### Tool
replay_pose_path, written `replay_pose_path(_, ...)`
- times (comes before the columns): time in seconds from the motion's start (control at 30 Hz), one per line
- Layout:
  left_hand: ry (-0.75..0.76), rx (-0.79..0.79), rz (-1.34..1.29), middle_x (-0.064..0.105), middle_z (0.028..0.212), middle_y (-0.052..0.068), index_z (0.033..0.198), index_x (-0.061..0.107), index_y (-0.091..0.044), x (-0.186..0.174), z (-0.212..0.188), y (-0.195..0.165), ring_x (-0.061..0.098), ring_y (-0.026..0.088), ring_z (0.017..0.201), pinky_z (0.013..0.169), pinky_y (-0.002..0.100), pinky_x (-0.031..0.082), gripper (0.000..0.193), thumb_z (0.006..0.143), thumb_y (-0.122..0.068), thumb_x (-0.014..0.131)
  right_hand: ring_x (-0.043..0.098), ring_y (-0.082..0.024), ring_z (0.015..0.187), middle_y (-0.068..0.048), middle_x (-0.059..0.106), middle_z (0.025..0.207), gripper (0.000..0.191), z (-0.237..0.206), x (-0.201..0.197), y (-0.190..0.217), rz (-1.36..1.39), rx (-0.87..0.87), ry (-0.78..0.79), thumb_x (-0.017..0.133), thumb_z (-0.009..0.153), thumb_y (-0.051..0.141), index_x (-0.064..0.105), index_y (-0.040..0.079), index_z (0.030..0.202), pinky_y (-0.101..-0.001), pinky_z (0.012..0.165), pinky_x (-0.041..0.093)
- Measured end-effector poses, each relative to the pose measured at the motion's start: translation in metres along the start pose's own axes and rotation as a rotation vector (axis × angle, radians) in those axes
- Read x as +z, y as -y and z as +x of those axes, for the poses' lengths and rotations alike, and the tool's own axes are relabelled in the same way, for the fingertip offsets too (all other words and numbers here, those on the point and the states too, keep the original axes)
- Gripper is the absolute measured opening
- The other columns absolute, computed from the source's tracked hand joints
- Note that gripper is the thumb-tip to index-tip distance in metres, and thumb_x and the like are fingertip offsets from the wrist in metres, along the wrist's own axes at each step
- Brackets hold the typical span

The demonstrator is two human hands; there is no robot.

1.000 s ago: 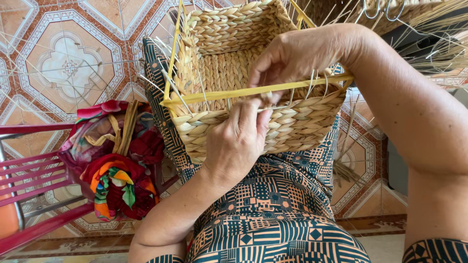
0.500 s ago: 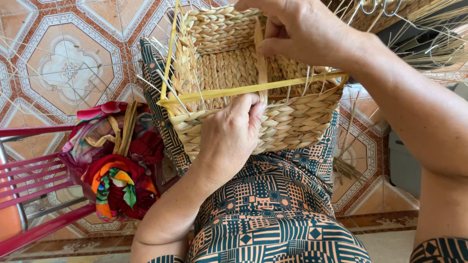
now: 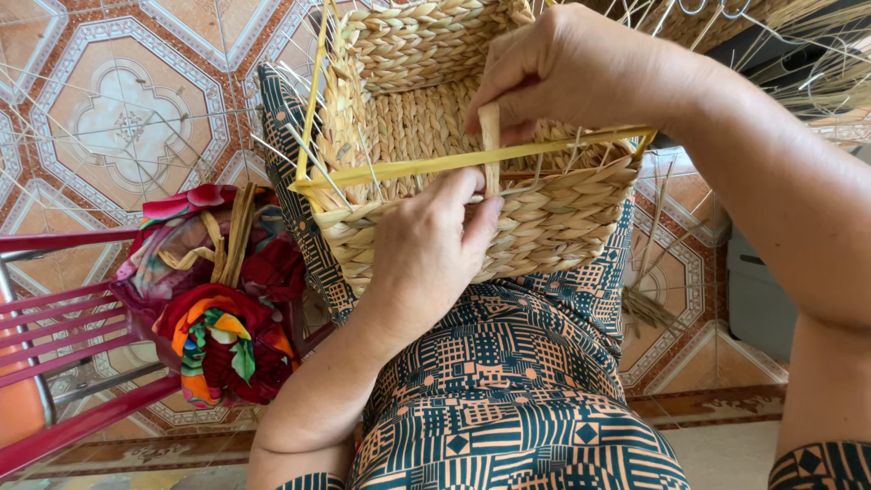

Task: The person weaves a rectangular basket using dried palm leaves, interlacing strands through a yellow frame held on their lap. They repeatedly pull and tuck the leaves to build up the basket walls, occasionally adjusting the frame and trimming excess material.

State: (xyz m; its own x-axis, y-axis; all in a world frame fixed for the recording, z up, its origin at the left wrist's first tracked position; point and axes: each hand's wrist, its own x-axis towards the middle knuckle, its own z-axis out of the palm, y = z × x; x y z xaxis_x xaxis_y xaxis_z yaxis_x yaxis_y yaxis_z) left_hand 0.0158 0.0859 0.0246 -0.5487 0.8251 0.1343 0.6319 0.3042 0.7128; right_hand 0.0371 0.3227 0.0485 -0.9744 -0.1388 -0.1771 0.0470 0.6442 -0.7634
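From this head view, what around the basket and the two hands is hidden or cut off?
- Head view: the far end of the basket is cut off by the top edge.
- The right hand covers its own fingertips and the upper end of the strand it pinches.
- The left hand hides part of the near wall.
- The basket covers the lap beneath it.
- The red chair runs past the left edge.

One basket (woven), two hands
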Motion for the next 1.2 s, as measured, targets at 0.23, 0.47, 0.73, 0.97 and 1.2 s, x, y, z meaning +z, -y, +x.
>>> replay_pose_path(0.23, -0.058, 0.031, 0.128, 0.07, 0.089, 0.007, 0.103, 0.057, -0.007, 0.008, -0.008, 0.002, 0.07, 0.021, 0.062, 0.052, 0.035, 0.056, 0.021, 0.098, -0.02, 0.073, 0.074, -0.01, 0.076, -0.002, 0.081, 0.087, 0.021, 0.01, 0.004, 0.017, 0.251, 0.321, 0.171, 0.073, 0.088, 0.016, 0.079, 0.008, 0.106, -0.0266, 0.072, 0.062)
replay_pose_path(0.47, -0.126, 0.036, 0.079, 0.07, 0.094, 0.004, 0.109, 0.05, -0.01, 0.011, -0.016, 0.002, 0.071, 0.022, 0.066, 0.053, 0.035, 0.056, 0.027, 0.099, -0.019, 0.074, 0.079, -0.014, 0.072, -0.007, 0.079, 0.082, 0.019, 0.017, 0.004, 0.021, 0.344, 0.356, 0.269, 0.063, 0.095, 0.019, 0.072, 0.004, 0.103, -0.0277, 0.067, 0.066)
replay_pose_path(0.73, -0.134, 0.048, 0.036, 0.07, 0.095, 0.005, 0.111, 0.049, -0.01, 0.011, -0.015, 0.003, 0.072, 0.022, 0.066, 0.053, 0.035, 0.056, 0.03, 0.099, -0.017, 0.075, 0.076, -0.014, 0.065, -0.006, 0.078, 0.076, 0.018, 0.018, 0.008, 0.026, 0.22, 0.445, 0.314, 0.064, 0.095, 0.022, 0.071, 0.008, 0.103, -0.0295, 0.059, 0.061)
replay_pose_path(0.97, -0.037, -0.028, -0.243, 0.076, 0.1, 0.01, 0.121, 0.053, -0.007, -0.003, -0.012, 0.002, 0.074, 0.017, 0.063, 0.054, 0.031, 0.059, 0.028, 0.1, -0.012, 0.07, 0.068, -0.017, 0.07, -0.011, 0.078, 0.078, 0.018, 0.018, 0.008, 0.019, -0.012, 0.297, 0.432, 0.076, 0.099, 0.022, 0.076, 0.003, 0.101, -0.0337, 0.062, 0.057)
replay_pose_path(1.2, -0.025, -0.176, -0.449, 0.076, 0.089, 0.006, 0.115, 0.059, -0.009, -0.001, -0.007, -0.007, 0.079, 0.013, 0.069, 0.052, 0.026, 0.063, 0.011, 0.107, -0.016, 0.062, 0.072, -0.009, 0.069, -0.001, 0.078, 0.077, 0.019, 0.01, 0.005, 0.019, 0.286, 0.386, 0.354, 0.073, 0.089, 0.022, 0.073, 0.006, 0.1, -0.0272, 0.064, 0.061)
